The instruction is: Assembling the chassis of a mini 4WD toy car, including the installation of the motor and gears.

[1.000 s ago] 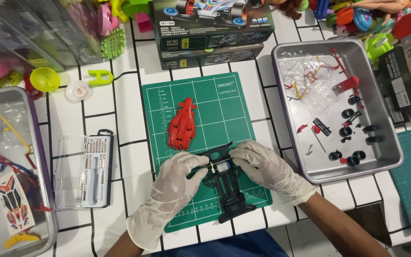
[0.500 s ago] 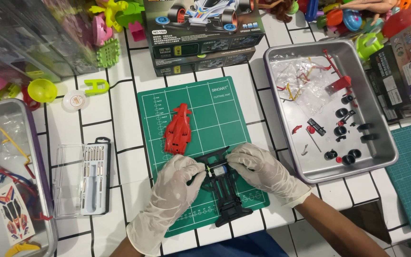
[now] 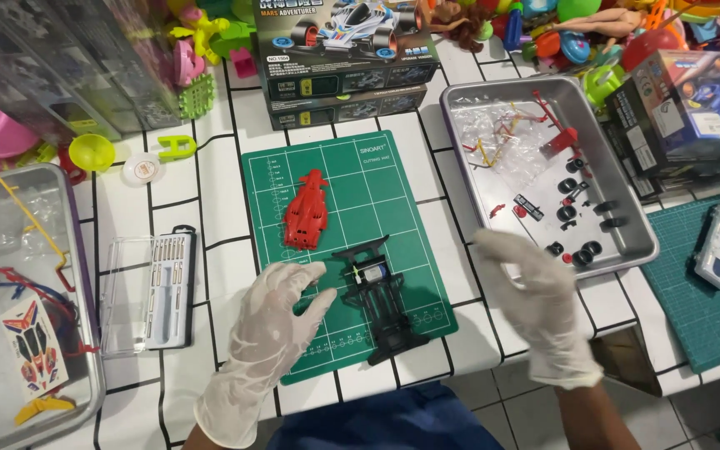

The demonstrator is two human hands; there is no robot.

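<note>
Both gloved hands had come off the black toy car chassis [image 3: 379, 304] since half a second earlier, when they were pressed together over it. That chassis lay alone on the green cutting mat [image 3: 393, 179], toward the mat's near right corner, its small motor showing at the far end. Left hand [image 3: 272, 321] hovered just beside it at the mat's near left edge, fingers spread, gripping nothing. Right hand [image 3: 535, 292] had swung out past the mat's right edge, near the front corner of the metal tray [image 3: 639, 237], also empty and slack. Red car body shell [image 3: 306, 212] sat on the mat's left half, beyond the left hand. Clear screwdriver case [image 3: 150, 287] rested well left of the mat.
</note>
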